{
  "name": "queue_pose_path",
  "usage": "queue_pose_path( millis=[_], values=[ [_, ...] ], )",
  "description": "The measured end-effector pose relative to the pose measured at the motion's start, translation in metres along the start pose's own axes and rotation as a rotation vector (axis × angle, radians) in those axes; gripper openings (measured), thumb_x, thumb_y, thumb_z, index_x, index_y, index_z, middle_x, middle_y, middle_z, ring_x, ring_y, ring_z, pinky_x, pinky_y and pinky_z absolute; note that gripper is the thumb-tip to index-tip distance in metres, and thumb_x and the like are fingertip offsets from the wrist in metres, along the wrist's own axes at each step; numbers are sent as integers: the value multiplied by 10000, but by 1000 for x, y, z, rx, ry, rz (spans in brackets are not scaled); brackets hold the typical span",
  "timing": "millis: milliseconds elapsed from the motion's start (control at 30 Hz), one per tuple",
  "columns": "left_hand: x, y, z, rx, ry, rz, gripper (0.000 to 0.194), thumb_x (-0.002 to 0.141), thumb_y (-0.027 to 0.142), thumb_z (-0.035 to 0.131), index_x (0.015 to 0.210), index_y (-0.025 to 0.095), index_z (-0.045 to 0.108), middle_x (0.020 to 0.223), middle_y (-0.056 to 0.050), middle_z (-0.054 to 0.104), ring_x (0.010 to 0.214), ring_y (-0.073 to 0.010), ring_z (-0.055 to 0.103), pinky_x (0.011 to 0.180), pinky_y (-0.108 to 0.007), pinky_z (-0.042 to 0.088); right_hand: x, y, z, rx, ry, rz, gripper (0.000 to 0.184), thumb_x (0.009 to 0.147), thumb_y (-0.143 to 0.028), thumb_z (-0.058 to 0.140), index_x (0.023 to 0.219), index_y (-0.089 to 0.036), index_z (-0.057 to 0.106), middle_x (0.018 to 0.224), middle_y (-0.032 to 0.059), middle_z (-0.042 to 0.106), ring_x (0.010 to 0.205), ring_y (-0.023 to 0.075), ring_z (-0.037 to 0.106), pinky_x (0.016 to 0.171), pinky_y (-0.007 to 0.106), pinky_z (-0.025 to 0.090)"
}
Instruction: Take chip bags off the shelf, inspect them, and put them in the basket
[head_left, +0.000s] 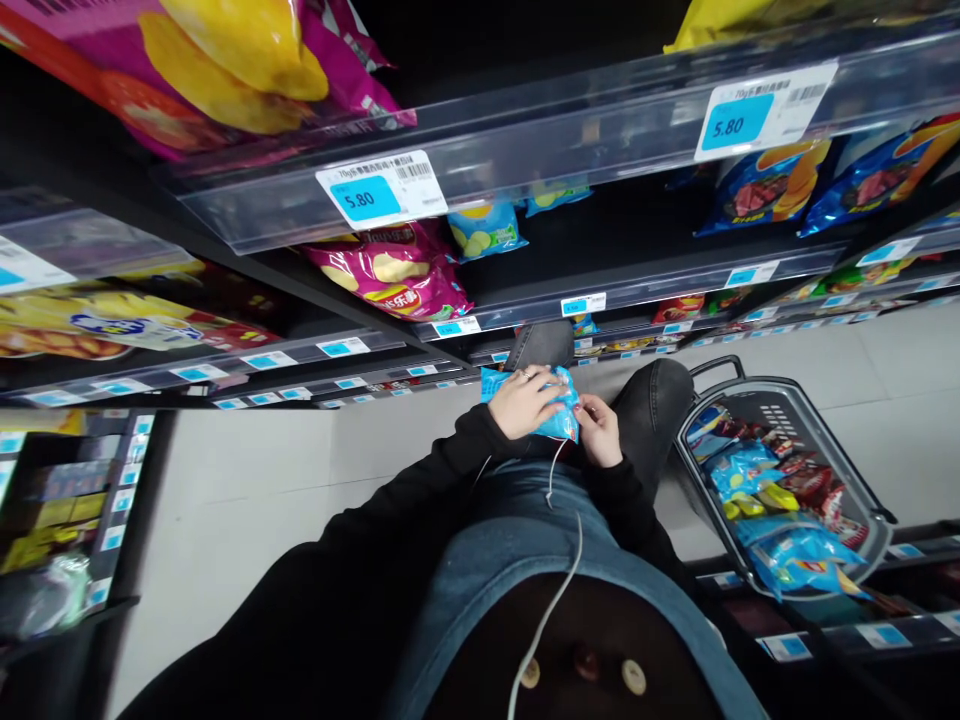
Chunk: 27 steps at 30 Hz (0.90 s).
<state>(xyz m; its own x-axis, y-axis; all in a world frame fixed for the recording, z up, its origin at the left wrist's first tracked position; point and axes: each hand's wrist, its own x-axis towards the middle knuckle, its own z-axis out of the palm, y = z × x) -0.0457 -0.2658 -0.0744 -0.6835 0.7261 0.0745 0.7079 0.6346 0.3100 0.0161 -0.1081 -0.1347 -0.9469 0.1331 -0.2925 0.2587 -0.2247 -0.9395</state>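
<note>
- Setting: store aisle with a pale tiled floor point(247, 460), flanked by dark snack shelves. Clock positions are taken from the held bag.
- Held item: light-blue snack bag point(562, 426), in front of the crouching person's denim garment point(517, 520), between the knees; off the shelf, outside the basket.
- Left hand point(520, 402): ring worn; fingers laid across the bag's face, gripping it. Thumb placement cannot be told.
- Right hand point(600, 428): thumb and fingertips pinch the bag's 3 o'clock edge.
- White cord point(574, 560): hangs toward 6 o'clock, over the garment.
- Grey shopping basket point(814, 425): between 3 and 4 o'clock, on the floor beside the person's right knee point(656, 405). Contents: blue snack bags point(799, 550), yellow packets point(778, 497), red packets point(814, 480).
- Magenta Lay's chip bag point(397, 270): on a shelf at 10 o'clock. Smaller blue chip bag point(487, 232): just beside it, at 11.
- Price labels, both reading 5.80: one point(381, 192) between 10 and 11 o'clock, another point(766, 110) between 1 and 2.
</note>
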Motion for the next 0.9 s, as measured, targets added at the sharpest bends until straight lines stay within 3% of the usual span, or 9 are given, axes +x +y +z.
queue_pose_path(
  millis=[100,267,467,667,900],
  values=[
    [4,11,-10,45,-11,-28,346,859,460,472,1008,192,630,1006,-91,621,1110,-268,470,932,-422,366,-2,-6,7,-44,-5,-44,216,693,-396,624,763,-197,581,720,4,589,682,152,519,675,289,435],
    [10,22,-26,157,-49,5,277,882,384,460,827,168,625,896,-73,626,995,-245,500,902,-402,353,-8,-18,14,-101,-20,-88,178,721,-380,585,747,-205,567,714,3,575,682,154,509,670,286,428],
    [16,5,-42,177,-178,191,189,874,328,500,815,190,615,856,-56,613,908,-208,485,706,-317,355,-10,-20,15,-125,-118,-77,192,752,-402,547,752,-211,533,692,-2,535,649,145,469,625,274,394],
    [17,-3,-39,219,-184,346,242,910,175,395,788,178,603,810,-56,602,901,-190,492,739,-326,328,-8,-19,15,-130,-151,-71,208,760,-414,524,728,-211,492,679,-7,502,636,137,442,614,265,383],
    [14,5,-26,285,-69,79,185,886,262,446,802,164,578,806,-61,572,878,-230,483,725,-366,329,-3,-24,5,-365,-159,-181,162,819,-349,437,795,-198,487,733,5,540,689,147,501,676,283,418]
  ],
)
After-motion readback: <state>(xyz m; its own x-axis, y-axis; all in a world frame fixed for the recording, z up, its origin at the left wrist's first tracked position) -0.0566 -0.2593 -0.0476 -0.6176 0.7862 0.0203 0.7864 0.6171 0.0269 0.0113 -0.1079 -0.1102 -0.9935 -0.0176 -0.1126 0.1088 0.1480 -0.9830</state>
